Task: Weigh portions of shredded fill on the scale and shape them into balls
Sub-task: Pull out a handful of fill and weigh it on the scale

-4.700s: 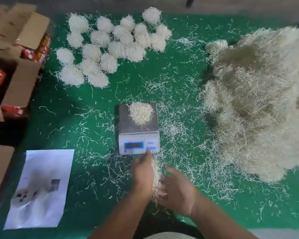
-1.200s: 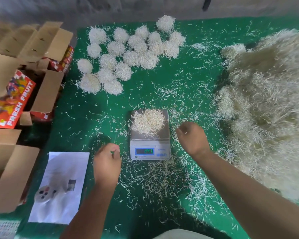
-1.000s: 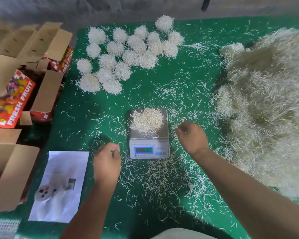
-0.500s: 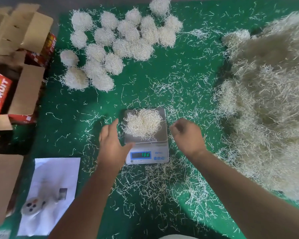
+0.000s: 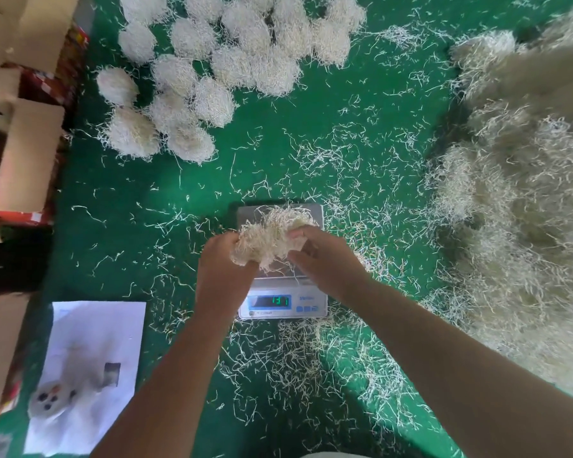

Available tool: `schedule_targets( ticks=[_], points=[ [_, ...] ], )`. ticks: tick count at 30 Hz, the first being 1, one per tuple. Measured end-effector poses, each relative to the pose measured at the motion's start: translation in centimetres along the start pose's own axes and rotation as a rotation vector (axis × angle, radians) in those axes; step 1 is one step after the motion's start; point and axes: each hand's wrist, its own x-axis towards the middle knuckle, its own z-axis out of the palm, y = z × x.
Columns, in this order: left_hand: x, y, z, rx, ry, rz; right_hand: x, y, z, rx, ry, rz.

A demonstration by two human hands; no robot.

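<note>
Both hands hold one portion [image 5: 272, 239] of shredded fill at the centre of the frame, over the pan of the scale [image 5: 313, 214]. The left hand [image 5: 224, 271] closes its grip on the portion's left side, fingers curled in under the strands and hidden by them. The right hand [image 5: 325, 259] closes its grip on the right side, with a fingertip showing at the top edge of the clump. The portion bulges up between the two hands, loose strands sticking out above and hanging below. Whether it is touching the pan or lifted just off it cannot be told.

The scale sits on the green table [image 5: 311, 133], its display [image 5: 269, 301] facing the lower edge of the frame and showing green digits that look like 131. Both forearms come in from the bottom of the frame, the left one crossing the scale's left front corner.

Loose strands [image 5: 295, 365] lie scattered on the table all around the scale, thickest below it and to its right. A big pile [image 5: 523, 200] of fill takes up the right side of the frame, well apart from the scale. A group of finished balls [image 5: 212, 61] lies in the upper left, packed close and touching one another.

A white sheet [image 5: 90, 371] with a blurred printed picture lies at lower left. Open cardboard boxes [image 5: 24, 153] stand along the left edge, beside the table.
</note>
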Motion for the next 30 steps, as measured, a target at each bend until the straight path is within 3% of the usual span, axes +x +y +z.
schedule_targets(
  ticks=[5,9,14,23,30],
  points=[
    [-2.7,0.2,-2.8,-0.141,0.018,-0.027,-0.8,-0.6,-0.3,0.037,-0.054,-0.002],
    [-5.6,1.6,-4.8,-0.182,0.04,-0.054,-3.2,-2.5,-0.7,0.256,-0.067,0.02],
    [-9.7,6.1,-5.2,-0.282,-0.089,0.048,-7.2,-5.8,-2.2,0.265,-0.137,-0.027],
    [-15.5,11.1,-3.1,-0.232,-0.03,0.13,-16.4,-4.3,-7.7,0.348,0.062,-0.13],
    [-19.2,14.6,-0.5,-0.097,-0.036,0.167,-23.3,-0.2,-11.0,0.499,0.262,-0.062]
  ],
)
